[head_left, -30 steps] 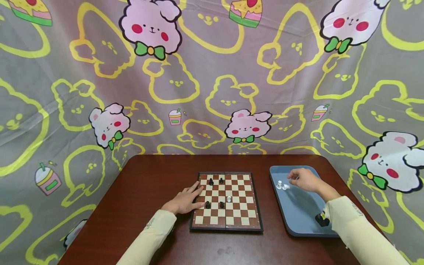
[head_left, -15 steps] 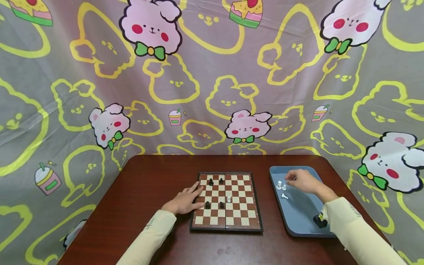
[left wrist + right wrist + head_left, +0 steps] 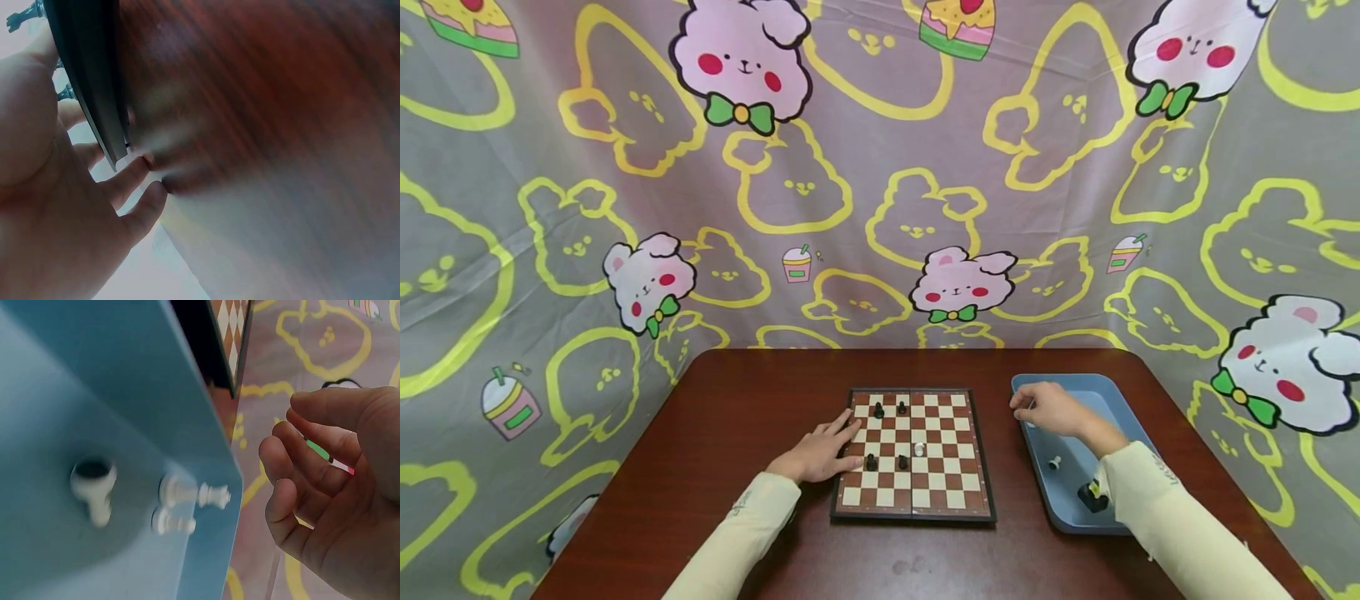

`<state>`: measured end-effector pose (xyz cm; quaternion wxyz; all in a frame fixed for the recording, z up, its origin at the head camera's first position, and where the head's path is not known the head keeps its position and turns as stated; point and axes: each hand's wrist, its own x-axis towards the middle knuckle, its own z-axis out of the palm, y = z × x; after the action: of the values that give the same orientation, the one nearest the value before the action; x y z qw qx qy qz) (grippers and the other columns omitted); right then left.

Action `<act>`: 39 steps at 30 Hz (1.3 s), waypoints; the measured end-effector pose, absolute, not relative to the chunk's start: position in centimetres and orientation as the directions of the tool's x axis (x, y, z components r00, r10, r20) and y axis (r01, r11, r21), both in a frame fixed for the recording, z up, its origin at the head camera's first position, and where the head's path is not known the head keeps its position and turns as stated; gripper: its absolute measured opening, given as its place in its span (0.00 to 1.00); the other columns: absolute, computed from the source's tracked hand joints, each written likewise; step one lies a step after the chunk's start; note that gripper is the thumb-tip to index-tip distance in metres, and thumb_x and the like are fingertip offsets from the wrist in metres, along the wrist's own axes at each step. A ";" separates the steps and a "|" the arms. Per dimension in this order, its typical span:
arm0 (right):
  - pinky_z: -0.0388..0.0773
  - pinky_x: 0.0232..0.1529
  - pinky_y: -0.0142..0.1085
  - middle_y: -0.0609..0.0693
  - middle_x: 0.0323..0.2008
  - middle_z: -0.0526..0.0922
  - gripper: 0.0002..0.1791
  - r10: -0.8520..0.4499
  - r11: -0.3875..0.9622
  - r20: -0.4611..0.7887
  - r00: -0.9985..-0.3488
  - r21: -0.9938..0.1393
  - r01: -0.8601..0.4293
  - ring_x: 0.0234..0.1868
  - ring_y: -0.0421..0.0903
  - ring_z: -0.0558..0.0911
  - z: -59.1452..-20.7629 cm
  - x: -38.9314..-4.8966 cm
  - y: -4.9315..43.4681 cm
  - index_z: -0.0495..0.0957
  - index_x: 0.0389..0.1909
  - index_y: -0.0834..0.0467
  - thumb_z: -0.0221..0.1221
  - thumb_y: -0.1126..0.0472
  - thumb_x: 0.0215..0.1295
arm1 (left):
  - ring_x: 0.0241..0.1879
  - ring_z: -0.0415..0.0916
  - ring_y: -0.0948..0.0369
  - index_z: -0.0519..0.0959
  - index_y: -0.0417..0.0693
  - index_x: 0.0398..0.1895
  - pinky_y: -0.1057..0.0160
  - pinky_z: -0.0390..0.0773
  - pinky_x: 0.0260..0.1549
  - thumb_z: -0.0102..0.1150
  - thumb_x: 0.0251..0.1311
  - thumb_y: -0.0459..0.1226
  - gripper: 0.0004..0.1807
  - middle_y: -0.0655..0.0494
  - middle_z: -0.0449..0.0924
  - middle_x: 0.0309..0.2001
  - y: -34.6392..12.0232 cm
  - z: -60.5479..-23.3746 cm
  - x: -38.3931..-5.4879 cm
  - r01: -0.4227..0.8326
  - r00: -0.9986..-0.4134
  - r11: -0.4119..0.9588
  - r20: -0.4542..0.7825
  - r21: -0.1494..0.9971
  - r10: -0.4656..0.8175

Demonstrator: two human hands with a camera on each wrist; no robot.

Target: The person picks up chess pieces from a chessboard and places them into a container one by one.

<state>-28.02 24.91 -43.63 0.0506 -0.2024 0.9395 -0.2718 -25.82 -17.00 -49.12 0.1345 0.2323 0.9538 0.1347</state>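
Observation:
My left hand (image 3: 816, 454) rests on the left edge of a folding chessboard (image 3: 951, 498), fingers spread and thumb lying on the squares. In the left wrist view that hand's fingers reach under the board's dark side (image 3: 87, 75). My right hand (image 3: 1060, 412) hovers over the left rim of a blue tray (image 3: 1075, 457), fingers loosely bent with nothing between them. Inside the tray, a white chess piece (image 3: 94, 487) lies on its side. Two more stand near the wall in the right wrist view: a taller one with a crowned top (image 3: 194, 494) and a white pawn (image 3: 172, 522).
Several black chess pieces stand on the board, one a black piece (image 3: 878, 410) near its far left corner. A white piece (image 3: 919, 450) sits near the middle fold. A dark wooden table (image 3: 752, 383) carries everything, with a patterned curtain (image 3: 880, 208) around it.
My right hand has moved left, from over the tray's inside to its left rim. The toppled white piece has shifted toward the tray's near end. My left hand stays in place.

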 end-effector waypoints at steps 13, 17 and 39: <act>0.73 0.29 0.38 0.44 0.32 0.80 0.06 -0.474 0.729 0.000 -0.880 -0.560 -0.393 0.28 0.40 0.76 -44.1 -27.8 20.5 0.80 0.40 0.60 0.59 0.66 0.64 | 0.68 0.49 0.41 0.51 0.53 0.75 0.38 0.57 0.59 0.44 0.65 0.61 0.41 0.51 0.38 0.75 -17.1 -49.1 -25.9 0.409 -0.851 0.852 -0.201 0.328 0.486; 0.72 0.29 0.38 0.44 0.31 0.80 0.05 -0.498 0.710 0.001 -0.867 -0.573 -0.409 0.28 0.40 0.76 -44.4 -27.6 19.2 0.81 0.39 0.60 0.59 0.66 0.64 | 0.68 0.50 0.41 0.51 0.53 0.75 0.38 0.57 0.59 0.44 0.65 0.61 0.41 0.51 0.37 0.75 -17.1 -49.1 -25.9 0.411 -0.849 0.852 -0.204 0.324 0.487; 0.75 0.34 0.37 0.42 0.32 0.78 0.08 -0.618 0.664 -0.021 -0.786 -0.548 -0.508 0.33 0.39 0.77 -45.9 -27.0 12.8 0.80 0.42 0.57 0.60 0.65 0.62 | 0.68 0.50 0.41 0.51 0.54 0.75 0.38 0.57 0.58 0.44 0.65 0.62 0.41 0.51 0.37 0.75 -17.2 -49.1 -25.8 0.400 -0.858 0.860 -0.200 0.317 0.473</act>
<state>-27.05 12.80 -45.92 0.1033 -0.3107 0.9063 -0.2672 -25.83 -17.18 -49.10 0.1365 0.2284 0.9547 0.1334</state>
